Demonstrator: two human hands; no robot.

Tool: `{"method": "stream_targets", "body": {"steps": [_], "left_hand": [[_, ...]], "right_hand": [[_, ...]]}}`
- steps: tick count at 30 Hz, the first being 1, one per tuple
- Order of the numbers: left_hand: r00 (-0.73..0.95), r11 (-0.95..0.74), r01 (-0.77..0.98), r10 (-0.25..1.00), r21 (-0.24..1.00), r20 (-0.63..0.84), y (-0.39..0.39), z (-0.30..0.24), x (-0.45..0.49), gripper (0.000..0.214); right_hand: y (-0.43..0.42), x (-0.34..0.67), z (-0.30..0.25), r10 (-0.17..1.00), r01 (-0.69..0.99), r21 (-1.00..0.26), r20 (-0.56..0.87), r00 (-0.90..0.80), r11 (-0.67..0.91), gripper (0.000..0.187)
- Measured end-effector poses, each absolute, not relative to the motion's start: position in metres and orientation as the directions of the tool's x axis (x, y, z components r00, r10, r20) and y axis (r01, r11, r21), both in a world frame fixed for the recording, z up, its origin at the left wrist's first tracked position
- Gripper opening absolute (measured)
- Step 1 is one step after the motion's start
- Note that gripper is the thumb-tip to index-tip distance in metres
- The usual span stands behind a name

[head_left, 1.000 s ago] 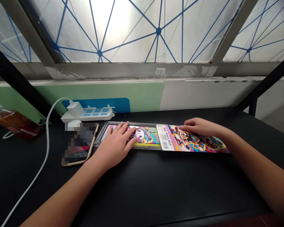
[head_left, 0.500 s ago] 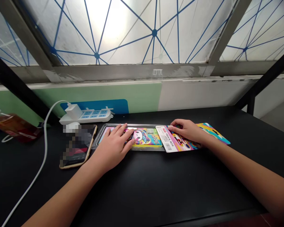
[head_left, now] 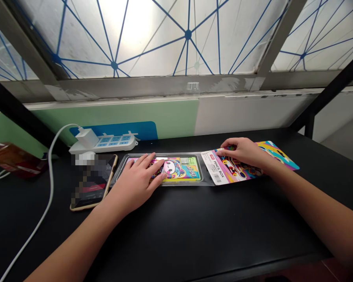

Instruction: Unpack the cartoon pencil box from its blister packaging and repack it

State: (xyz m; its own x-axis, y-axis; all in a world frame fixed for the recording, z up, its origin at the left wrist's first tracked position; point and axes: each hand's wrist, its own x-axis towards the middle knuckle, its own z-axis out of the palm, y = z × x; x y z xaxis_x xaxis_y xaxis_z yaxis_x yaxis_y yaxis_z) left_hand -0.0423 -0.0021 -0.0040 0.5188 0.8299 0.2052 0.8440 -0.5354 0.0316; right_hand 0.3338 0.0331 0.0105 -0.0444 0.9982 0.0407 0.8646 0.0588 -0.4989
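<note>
**Left hand**: flat, fingers spread wide, resting on a pencil box printed with a cartoon face and "SPORT". The box sits in a clear plastic tray, centre of the bench.

**Right hand**: fingers curled narrowly over a printed card sleeve marked "PENCIL BOX". Whether they pinch it cannot be told. The sleeve lies tilted, just right of the tray.

**Risks:** the thin sleeve could crease under firm fingers. The light tray could skid left under hand pressure and knock the phone.

**Surface:** black bench. A phone in a gold-edged case, screen blurred, lies just left of the tray. A white cable curves up to a charger in a power strip. A bottle of amber liquid lies at far left.

**Room:** green and white wall panels; above, a frosted window crossed by blue lines.
</note>
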Motion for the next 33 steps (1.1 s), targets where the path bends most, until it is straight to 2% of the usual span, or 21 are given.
{"method": "stream_targets", "body": {"steps": [4,8,13,17,21,26,33], "left_hand": [[0.504,-0.525,0.845,0.844,0.097,0.182,-0.005,-0.006,-0.040,0.061],[0.459,-0.477,0.854,0.879,0.209,0.133,-0.020,-0.002,-0.023,0.068],[0.514,-0.505,0.724,0.849,0.471,0.120,-0.046,0.008,-0.002,0.057],[0.479,-0.515,0.563,0.841,0.647,0.252,-0.052,0.016,-0.005,0.044],[0.331,-0.495,0.550,0.869,0.673,0.369,-0.037,0.017,-0.022,0.037],[0.209,-0.417,0.583,0.906,0.697,0.367,-0.015,0.006,-0.035,0.039],[0.265,-0.390,0.453,0.918,0.802,0.296,-0.021,-0.003,-0.031,0.048]], "right_hand": [[0.028,0.320,0.007,0.995,0.851,-0.516,0.074,-0.068,0.096,0.048],[0.023,0.303,0.000,0.997,0.819,-0.569,0.049,-0.056,0.074,0.047],[0.019,0.287,-0.003,0.995,0.809,-0.580,0.048,-0.085,0.097,0.044],[0.019,0.288,-0.003,0.995,0.834,-0.543,0.029,-0.100,0.100,0.048],[0.023,0.305,0.000,0.989,0.840,-0.538,-0.076,-0.128,0.068,0.048],[0.029,0.335,0.007,0.925,0.807,-0.582,-0.242,-0.294,0.104,0.046],[0.033,0.326,0.007,0.933,0.797,-0.588,-0.190,-0.305,0.141,0.058]]}}
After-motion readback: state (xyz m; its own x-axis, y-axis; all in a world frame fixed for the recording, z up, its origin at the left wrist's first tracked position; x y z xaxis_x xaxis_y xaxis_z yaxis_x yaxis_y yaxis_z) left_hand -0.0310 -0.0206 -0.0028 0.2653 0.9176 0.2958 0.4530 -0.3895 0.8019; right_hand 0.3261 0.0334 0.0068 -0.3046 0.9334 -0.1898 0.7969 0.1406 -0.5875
